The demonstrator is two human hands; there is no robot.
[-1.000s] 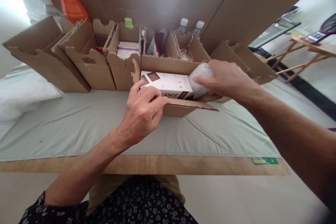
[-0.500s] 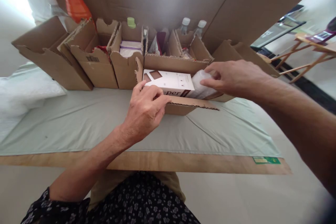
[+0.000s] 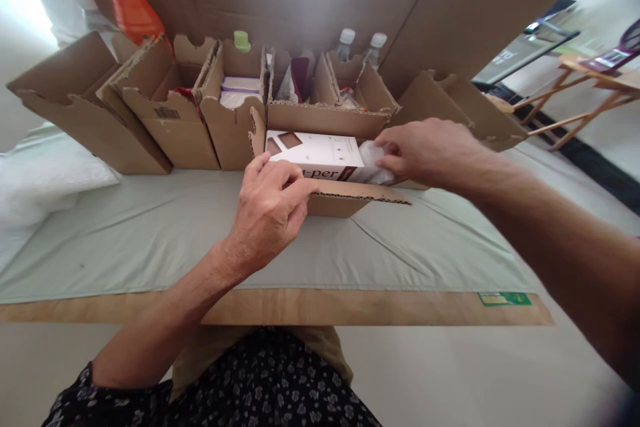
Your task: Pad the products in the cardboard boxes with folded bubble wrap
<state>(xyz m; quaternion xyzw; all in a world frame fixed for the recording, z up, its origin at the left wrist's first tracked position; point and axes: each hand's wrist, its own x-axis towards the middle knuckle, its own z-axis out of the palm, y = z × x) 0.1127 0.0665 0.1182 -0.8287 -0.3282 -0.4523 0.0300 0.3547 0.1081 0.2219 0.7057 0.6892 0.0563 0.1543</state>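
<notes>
1 open carton (image 3: pixel 345 203) on the grey cloth (image 3: pixel 150 240) holds 1 white box (image 3: pixel 320 150), which the left hand (image 3: pixel 270 207) grips with curled fingers. The 1 bubble wrap wad (image 3: pixel 373 170) sits lower than before, with the right hand (image 3: pixel 425 153) fingers closed on it. 2 bottles (image 3: pixel 345 43) stand behind.

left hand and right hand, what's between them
In the head view, a white carton lies between the left hand and the right hand, with a wad of clear wrap at its right end.
</notes>
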